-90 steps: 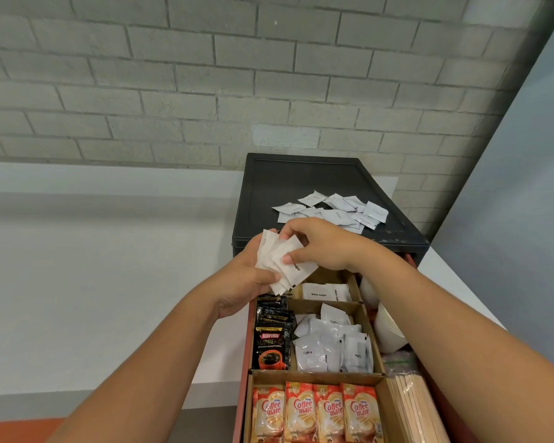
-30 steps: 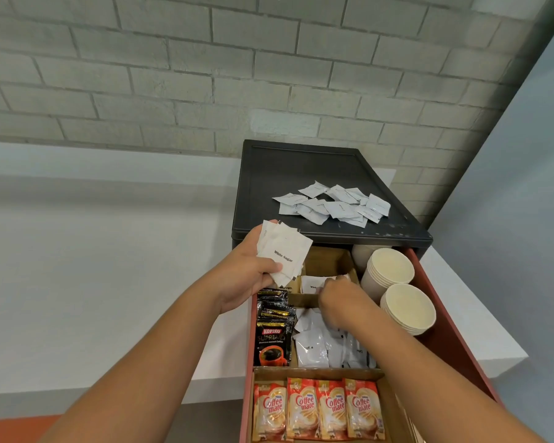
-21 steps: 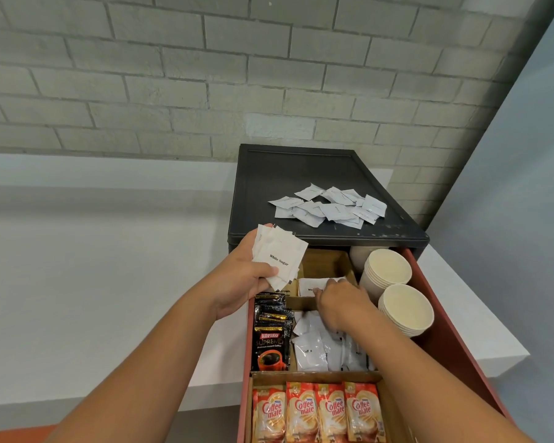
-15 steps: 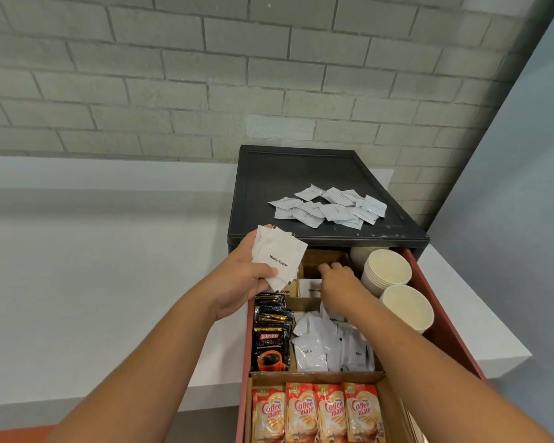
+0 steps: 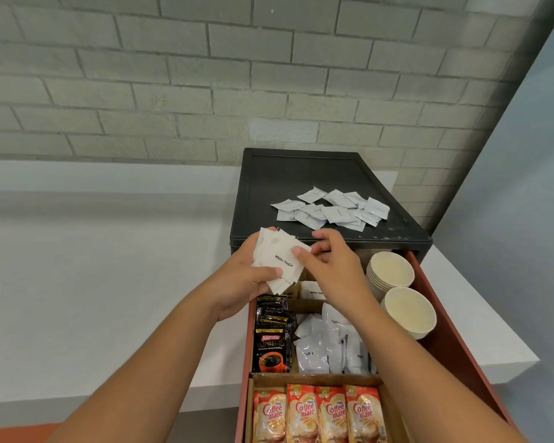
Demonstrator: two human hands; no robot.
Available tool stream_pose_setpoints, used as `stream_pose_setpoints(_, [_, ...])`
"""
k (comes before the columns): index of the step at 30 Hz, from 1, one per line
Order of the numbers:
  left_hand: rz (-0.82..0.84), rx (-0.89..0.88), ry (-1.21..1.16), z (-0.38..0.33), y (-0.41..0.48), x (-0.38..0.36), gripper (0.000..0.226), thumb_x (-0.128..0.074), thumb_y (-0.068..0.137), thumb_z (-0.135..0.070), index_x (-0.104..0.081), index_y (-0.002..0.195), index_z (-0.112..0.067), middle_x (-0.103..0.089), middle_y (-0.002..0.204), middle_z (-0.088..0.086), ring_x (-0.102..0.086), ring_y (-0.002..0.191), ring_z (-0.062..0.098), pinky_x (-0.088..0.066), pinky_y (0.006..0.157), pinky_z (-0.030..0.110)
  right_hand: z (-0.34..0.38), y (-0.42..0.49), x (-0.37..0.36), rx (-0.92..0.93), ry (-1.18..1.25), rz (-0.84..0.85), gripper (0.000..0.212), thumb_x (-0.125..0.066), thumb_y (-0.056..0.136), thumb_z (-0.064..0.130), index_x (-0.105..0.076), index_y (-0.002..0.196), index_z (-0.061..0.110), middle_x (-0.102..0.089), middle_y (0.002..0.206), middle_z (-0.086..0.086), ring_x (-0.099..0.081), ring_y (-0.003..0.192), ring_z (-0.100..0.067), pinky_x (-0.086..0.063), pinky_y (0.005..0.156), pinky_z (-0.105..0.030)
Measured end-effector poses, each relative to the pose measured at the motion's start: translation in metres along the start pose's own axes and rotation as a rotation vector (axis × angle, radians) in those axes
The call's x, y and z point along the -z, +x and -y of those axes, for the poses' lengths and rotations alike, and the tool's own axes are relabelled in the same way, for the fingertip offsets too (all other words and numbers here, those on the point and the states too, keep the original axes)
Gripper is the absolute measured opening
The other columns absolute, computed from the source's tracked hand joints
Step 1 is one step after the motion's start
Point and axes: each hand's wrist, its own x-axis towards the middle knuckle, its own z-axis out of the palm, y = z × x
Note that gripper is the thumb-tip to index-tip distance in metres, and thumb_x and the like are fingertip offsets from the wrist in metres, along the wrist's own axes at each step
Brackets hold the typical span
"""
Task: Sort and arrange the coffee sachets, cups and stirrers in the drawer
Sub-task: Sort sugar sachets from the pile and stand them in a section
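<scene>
Above the drawer's (image 5: 451, 340) far left corner our left hand (image 5: 247, 278) grips a fan of white sugar sachets (image 5: 280, 262). Just to its right, our right hand (image 5: 331, 266) pinches the top sachet's edge between thumb and fingers. We judge the step to be squaring this bundle, or drawing one sachet off it, before it goes into the drawer's far compartment (image 5: 306, 304), where a lone sachet (image 5: 312, 290) lies. The next move calls for a flat, aligned stack lowered past our own right wrist, which covers most of that slot. Along the drawer's left side stand Kopiko sachets (image 5: 271, 346), and in its middle compartment white coffee sachets (image 5: 330, 343) lie jumbled. At its near end Coffee mate sachets (image 5: 317, 414) stand in a row, and along its right side sit two stacks of paper cups (image 5: 408, 311), close to the slot. Beyond the drawer, on the black cabinet top (image 5: 301, 174), loose sachets (image 5: 333, 209) wait unsorted. We see no stirrers.
</scene>
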Motion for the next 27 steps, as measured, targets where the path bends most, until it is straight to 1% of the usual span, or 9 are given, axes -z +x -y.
stream_pose_setpoints(1, [-0.003,-0.004,0.014,0.0,0.0,0.0,0.069,-0.062,0.088,0.011,-0.046,0.132,-0.041,-0.058,0.13,-0.003,-0.069,0.108,0.02,-0.059,0.076,0.031,0.004,0.003,-0.001,-0.023,-0.001,0.03,0.048,-0.074,0.082,0.037,-0.046,0.12,0.03,-0.057,0.091,0.011,-0.058,0.081,-0.006,-0.046,0.069,-0.019])
stream_pose_setpoints(3, [-0.005,-0.006,0.047,-0.001,0.0,-0.001,0.069,-0.064,0.088,0.009,-0.046,0.134,-0.04,-0.058,0.129,-0.003,-0.068,0.106,0.018,-0.059,0.076,0.03,0.008,0.009,-0.001,-0.054,-0.015,0.075,0.054,-0.079,0.079,0.031,-0.046,0.122,0.03,-0.058,0.09,0.007,-0.059,0.08,-0.009,-0.048,0.069,-0.023])
stream_pose_setpoints(6, [-0.012,0.004,0.075,-0.001,0.001,-0.001,0.072,-0.065,0.088,0.008,-0.043,0.139,-0.038,-0.058,0.128,-0.001,-0.066,0.107,0.019,-0.059,0.075,0.03,0.008,0.014,0.003,-0.055,-0.02,0.073,0.044,-0.076,0.082,0.024,-0.053,0.119,0.028,-0.06,0.092,0.004,-0.058,0.079,-0.008,-0.043,0.061,-0.016])
stream_pose_setpoints(9, [-0.019,0.008,0.076,-0.001,0.0,-0.001,0.073,-0.064,0.088,0.009,-0.041,0.14,-0.037,-0.057,0.128,-0.002,-0.063,0.11,0.02,-0.059,0.075,0.03,0.005,0.016,0.009,-0.033,-0.005,0.059,0.024,-0.07,0.087,0.021,-0.059,0.107,0.029,-0.062,0.093,0.006,-0.058,0.077,-0.005,-0.04,0.054,-0.008])
stream_pose_setpoints(12, [-0.025,0.003,0.071,-0.001,0.0,-0.002,0.071,-0.062,0.089,0.01,-0.041,0.139,-0.037,-0.057,0.127,-0.004,-0.063,0.109,0.018,-0.058,0.073,0.028,0.002,0.014,0.012,-0.015,0.006,0.069,0.011,-0.063,0.092,0.019,-0.063,0.095,0.03,-0.066,0.091,0.009,-0.06,0.076,-0.005,-0.043,0.058,-0.012])
stream_pose_setpoints(14, [-0.03,-0.001,0.073,-0.001,0.0,-0.002,0.07,-0.061,0.09,0.009,-0.041,0.139,-0.036,-0.057,0.126,-0.004,-0.062,0.11,0.018,-0.058,0.072,0.027,0.001,0.013,0.014,-0.021,-0.015,0.077,0.014,-0.06,0.095,0.021,-0.062,0.089,0.034,-0.066,0.089,0.01,-0.059,0.072,-0.005,-0.048,0.06,-0.017])
stream_pose_setpoints(17, [-0.036,-0.007,0.053,0.0,-0.001,-0.001,0.061,-0.06,0.093,0.004,-0.043,0.134,-0.038,-0.061,0.125,-0.005,-0.066,0.107,0.016,-0.059,0.074,0.029,-0.002,0.012,0.017,-0.024,-0.085,0.114,0.015,-0.056,0.097,0.025,-0.063,0.087,0.034,-0.066,0.089,0.011,-0.058,0.079,-0.006,-0.048,0.069,-0.027])
stream_pose_setpoints(21, [-0.054,-0.01,0.089,0.001,0.0,-0.001,0.053,-0.059,0.096,-0.002,-0.045,0.129,-0.041,-0.067,0.117,-0.008,-0.07,0.1,0.012,-0.058,0.074,0.028,0.0,0.011,0.019,0.001,-0.108,0.199,0.013,-0.055,0.097,0.025,-0.064,0.093,0.033,-0.068,0.094,0.01,-0.059,0.084,-0.007,-0.047,0.071,-0.026])
stream_pose_setpoints(27, [-0.082,-0.012,0.11,0.001,0.0,-0.003,0.058,-0.058,0.096,-0.001,-0.042,0.136,-0.039,-0.063,0.125,-0.005,-0.065,0.109,0.018,-0.059,0.076,0.03,0.002,0.009,0.021,-0.023,-0.021,0.16,0.017,-0.051,0.099,0.023,-0.065,0.092,0.029,-0.065,0.089,0.009,-0.056,0.078,-0.007,-0.044,0.068,-0.026])
